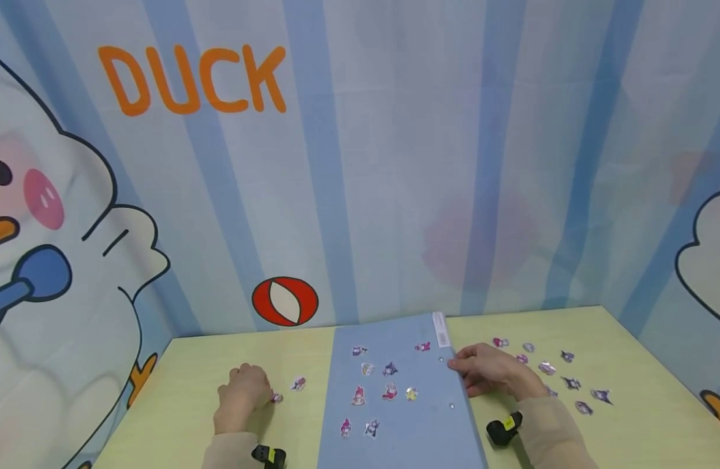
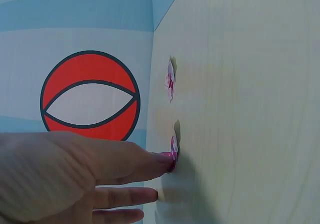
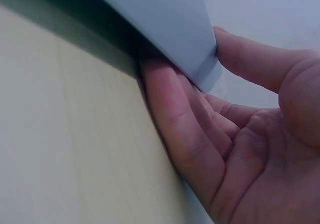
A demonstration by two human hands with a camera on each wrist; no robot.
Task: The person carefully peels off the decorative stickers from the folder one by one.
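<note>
A blue folder lies in the middle of the table, with several small cartoon stickers spread over its cover. Its right edge is between the thumb and fingers of my right hand; in the right wrist view, the fingers reach under the folder's corner while the thumb presses the other side. Left of the folder, my left hand pinches a small pink-and-white sticker at the tabletop. Part of that sticker is hidden by the thumb. Another loose sticker lies just beyond it.
Several loose stickers are scattered on the pale yellow table to the right of my right hand. A white label marks the folder's top right corner. Behind the table hangs a blue-striped duck backdrop.
</note>
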